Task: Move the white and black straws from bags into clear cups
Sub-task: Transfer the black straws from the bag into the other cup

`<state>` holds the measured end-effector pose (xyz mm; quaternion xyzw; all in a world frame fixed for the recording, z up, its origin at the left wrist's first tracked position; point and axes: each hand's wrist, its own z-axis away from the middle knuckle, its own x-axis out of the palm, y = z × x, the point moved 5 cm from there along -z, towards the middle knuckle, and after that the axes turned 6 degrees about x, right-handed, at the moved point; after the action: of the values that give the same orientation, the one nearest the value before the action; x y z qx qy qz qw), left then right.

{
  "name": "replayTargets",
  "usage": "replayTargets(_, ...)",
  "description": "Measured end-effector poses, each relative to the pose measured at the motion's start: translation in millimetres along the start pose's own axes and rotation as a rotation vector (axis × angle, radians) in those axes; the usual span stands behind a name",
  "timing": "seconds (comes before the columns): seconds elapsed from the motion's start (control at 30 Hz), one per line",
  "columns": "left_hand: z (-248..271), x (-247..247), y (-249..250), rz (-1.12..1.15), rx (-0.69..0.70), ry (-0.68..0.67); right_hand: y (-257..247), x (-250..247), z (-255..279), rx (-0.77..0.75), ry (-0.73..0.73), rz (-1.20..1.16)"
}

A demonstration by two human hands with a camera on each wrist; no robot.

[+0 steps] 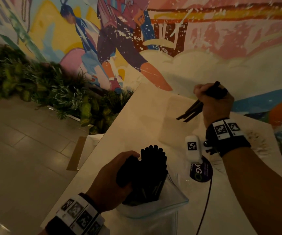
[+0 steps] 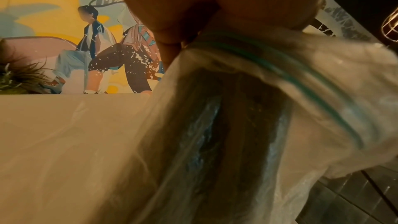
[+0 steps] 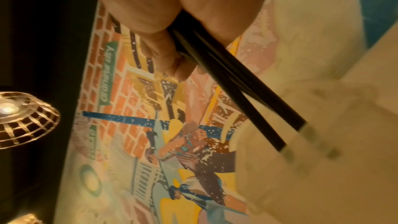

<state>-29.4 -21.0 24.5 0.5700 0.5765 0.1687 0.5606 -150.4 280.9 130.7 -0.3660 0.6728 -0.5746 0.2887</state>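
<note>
A: Where are the black straws at this moment?

B: In two places. The left hand (image 1: 109,180) grips a big bundle of black straws (image 1: 147,168) that stands almost upright in a clear zip bag (image 1: 170,200) on the near part of the bench (image 1: 136,126). Its fingers are curled around the bundle. The right hand (image 1: 214,102) is farther away, over the far side of the bench, and holds a few black straws (image 1: 190,111) in a closed fist.

A: How do these few straws lie?

B: Their long axis is tilted. The upper ends come out above the fist, and the lower ends point down and toward the person's left. In the right wrist view the straw tips (image 3: 290,135) are at the rim of a clear cup (image 3: 312,168), and something faint continues past the rim, so I think they are just entering it, but the picture is blurred.

A: Is the cup visible from the head?

B: Only faintly, as a pale transparent shape (image 1: 170,119) under the tips. I cannot tell its edge exactly.

A: So what does the coming move turn on?

B: In my judgement, the cup lies directly below the tips, and the right hand is much nearer to it. The straws should become more upright and slide down inside, then the fingers can loosen.

A: And the white straws?

B: I do not see them in any view.
</note>
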Motion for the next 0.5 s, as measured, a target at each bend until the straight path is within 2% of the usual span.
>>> replayTargets(0.1,-0.4,-1.3,3.1,0.020,0.007,0.007,16.3,-0.5,-2.8,0.007,-0.032,-0.004)
replayTargets(0.3,-3.5,-1.1,4.7,0.013,0.010,0.001,37.4,-6.1,-6.4,0.122,-0.114,0.387)
replayTargets(0.4,-3.6,0.2,1.6,0.022,0.000,-0.004,40.8,-14.6,1.3,0.210,-0.145,0.451)
replayTargets(0.5,-4.2,0.8,-1.2,0.020,0.010,-0.006,39.7,-27.7,11.1,0.221,-0.147,0.500)
